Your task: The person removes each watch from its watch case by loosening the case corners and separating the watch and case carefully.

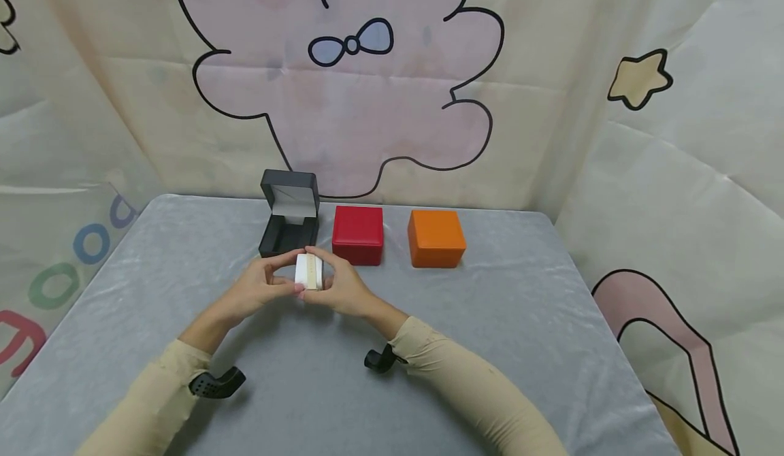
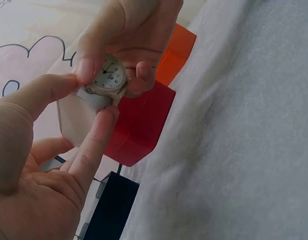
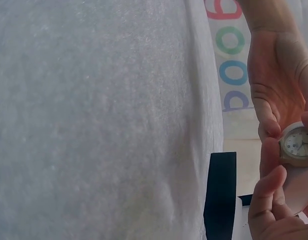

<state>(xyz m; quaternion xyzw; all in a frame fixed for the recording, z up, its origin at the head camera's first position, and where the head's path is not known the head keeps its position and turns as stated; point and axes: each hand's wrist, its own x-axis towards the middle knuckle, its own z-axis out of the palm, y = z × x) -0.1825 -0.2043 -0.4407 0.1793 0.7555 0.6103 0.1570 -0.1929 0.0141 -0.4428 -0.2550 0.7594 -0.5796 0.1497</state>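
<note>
A wristwatch (image 2: 112, 76) with a pale round dial and a cream strap is wrapped around a white cushion (image 2: 76, 116), above the table near the boxes. My left hand (image 1: 260, 289) grips the cushion from the left, thumb near the watch case. From the other side my right hand (image 1: 346, 287) pinches it, with the thumb at the dial's edge in the left wrist view. Just behind the hands stands a black watch box (image 1: 294, 201), lid up, its light lining showing; its lower inside is partly hidden. The right wrist view shows the dial (image 3: 296, 142) cut off by the frame edge.
A closed red box (image 1: 358, 231) stands right of the black one, and an orange box (image 1: 437, 238) farther right. Grey cloth covers the table (image 1: 318, 388). A printed curtain (image 1: 551, 88) hangs behind the far edge.
</note>
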